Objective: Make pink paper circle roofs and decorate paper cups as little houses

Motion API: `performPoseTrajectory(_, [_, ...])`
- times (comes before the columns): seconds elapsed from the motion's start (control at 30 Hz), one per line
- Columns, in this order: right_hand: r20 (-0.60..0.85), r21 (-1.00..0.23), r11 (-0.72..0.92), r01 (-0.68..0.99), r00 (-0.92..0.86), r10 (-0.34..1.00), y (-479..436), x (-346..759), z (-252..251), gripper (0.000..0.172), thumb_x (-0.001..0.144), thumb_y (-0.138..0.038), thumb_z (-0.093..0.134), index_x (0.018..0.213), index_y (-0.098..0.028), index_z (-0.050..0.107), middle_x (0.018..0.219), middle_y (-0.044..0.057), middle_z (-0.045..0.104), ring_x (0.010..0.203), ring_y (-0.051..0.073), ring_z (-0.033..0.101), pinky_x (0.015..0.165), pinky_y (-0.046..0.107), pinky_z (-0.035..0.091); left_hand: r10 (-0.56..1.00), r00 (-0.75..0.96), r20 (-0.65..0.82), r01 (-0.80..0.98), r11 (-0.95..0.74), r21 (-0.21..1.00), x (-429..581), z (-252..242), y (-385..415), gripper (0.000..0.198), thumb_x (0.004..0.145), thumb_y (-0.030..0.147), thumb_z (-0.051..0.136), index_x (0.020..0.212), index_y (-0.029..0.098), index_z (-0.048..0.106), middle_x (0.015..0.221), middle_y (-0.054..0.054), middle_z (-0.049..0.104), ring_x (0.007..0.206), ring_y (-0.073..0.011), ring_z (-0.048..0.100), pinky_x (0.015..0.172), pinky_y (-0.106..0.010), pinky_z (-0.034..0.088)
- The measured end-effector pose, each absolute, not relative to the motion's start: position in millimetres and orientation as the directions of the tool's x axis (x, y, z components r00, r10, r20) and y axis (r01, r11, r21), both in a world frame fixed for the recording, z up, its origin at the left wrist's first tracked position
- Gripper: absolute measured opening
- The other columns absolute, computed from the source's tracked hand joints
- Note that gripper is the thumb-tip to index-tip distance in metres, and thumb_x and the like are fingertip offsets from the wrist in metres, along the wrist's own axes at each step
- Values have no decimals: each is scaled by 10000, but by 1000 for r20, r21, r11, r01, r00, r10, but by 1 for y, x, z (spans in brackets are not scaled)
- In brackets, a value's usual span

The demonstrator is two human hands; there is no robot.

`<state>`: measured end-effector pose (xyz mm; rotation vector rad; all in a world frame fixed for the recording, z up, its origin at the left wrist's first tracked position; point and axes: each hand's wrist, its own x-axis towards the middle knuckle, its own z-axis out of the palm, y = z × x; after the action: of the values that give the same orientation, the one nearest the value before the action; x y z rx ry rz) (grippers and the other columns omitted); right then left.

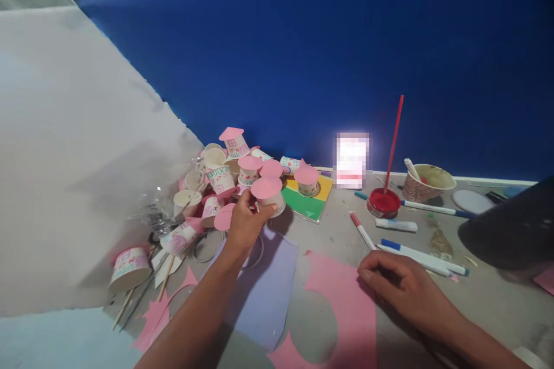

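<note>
Currently a cup (269, 196) with a round pink top is held by the left hand (244, 225), thumb on one side and fingers on the other, closed round its wall. It is tilted just above the surface, toward the far left, at the front of a cup pile (220, 176). The right hand (400, 288) is laid on the near right of the surface, fingers loosely curled, fingertips touching the edge of a pink sheet (341, 311); nothing is seen in it. A lilac sheet (264, 294) is spread under the left forearm, just beside the pink sheet. A coloured pad (309, 207) is placed just behind the held cup, with a second cup (307, 183) stood on it. Toward the far right edge, a red tub (384, 203) with a red stick (395, 132) in it is set beside a woven bowl (426, 184). Markers (422, 259) are scattered between tub and right hand. A fallen cup (130, 265) is seen at the left edge.
</note>
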<state>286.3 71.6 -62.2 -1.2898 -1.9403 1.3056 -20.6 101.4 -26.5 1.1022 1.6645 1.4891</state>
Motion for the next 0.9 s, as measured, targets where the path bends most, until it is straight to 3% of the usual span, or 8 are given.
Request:
performPoseTrajectory(0.33, [-77,-887,170,430,-500,863,74,291,-67,294,888,-426,552,741,-215,695,726,36,717,685,200,648,625,302,471,899,-436,46,242,68,968,3,-44,110,583,618,203,826,1177,192,661,1164,-92,720,1026,-261,645,909,-399,507])
performPoseTrajectory(0.57, [-69,-871,192,453,-498,864,73,291,-65,303,884,-436,555,724,-224,700,708,27,720,667,201,657,605,297,482,888,-444,119,290,17,957,9,-51,134,528,584,121,802,1096,180,687,1113,-94,719,1002,-263,636,931,-420,487])
performPoseTrajectory(0.77, [-52,-871,211,443,-510,858,73,290,-62,288,875,-413,563,705,-226,701,681,32,719,636,200,654,564,294,471,872,-477,109,276,31,961,-5,-49,114,659,533,72,838,1151,252,698,1170,-107,699,1083,-288,627,976,-452,472])
performPoseTrajectory(0.83, [-36,-872,219,438,-504,863,73,290,-65,270,882,-385,565,701,-231,693,669,28,711,625,193,649,556,289,465,852,-502,148,309,17,951,-6,-41,89,586,575,108,849,1121,279,725,1169,-93,707,1115,-291,615,960,-422,479])
performPoseTrajectory(0.9, [-2,-869,247,429,-501,866,72,289,-68,253,890,-346,570,690,-236,681,658,19,704,612,180,645,566,283,471,864,-468,185,408,26,912,0,-33,62,391,712,175,795,1087,280,751,1126,-75,728,995,-257,649,878,-376,502])
